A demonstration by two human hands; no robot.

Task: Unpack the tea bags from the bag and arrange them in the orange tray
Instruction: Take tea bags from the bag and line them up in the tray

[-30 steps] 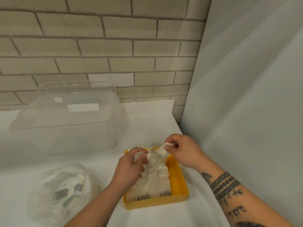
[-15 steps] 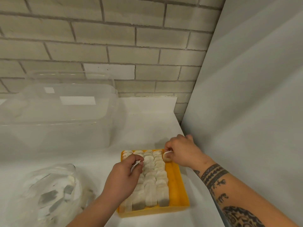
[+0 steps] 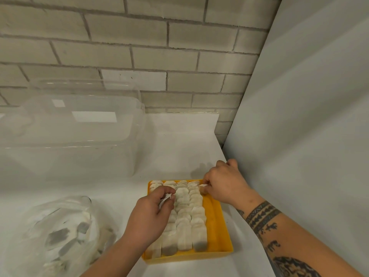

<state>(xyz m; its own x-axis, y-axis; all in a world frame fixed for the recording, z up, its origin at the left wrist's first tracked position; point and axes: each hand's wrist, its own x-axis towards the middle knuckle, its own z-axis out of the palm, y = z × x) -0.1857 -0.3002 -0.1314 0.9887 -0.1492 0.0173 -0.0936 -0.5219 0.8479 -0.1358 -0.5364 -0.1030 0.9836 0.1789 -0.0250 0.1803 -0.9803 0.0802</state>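
Note:
An orange tray [image 3: 217, 230] lies on the white table, filled with several rows of white tea bags [image 3: 185, 216]; a bare orange strip runs along its right side. My left hand [image 3: 151, 214] hovers over the tray's left rows and pinches a small white tea bag between thumb and fingers. At the tray's far right corner my right hand [image 3: 223, 186] pinches another tea bag, set down into the bare strip. To the left lies a clear plastic bag [image 3: 58, 234] holding several more tea bags.
A large clear plastic box [image 3: 69, 132] stands at the back left against the brick wall. A grey panel [image 3: 299, 136] rises close along the right of the tray. White table surface [image 3: 175, 146] lies between box and tray.
My right hand has lowered its tea bag from above the tray down into the far right corner. My left hand has shifted slightly nearer, still pinching its tea bag. The view moved closer.

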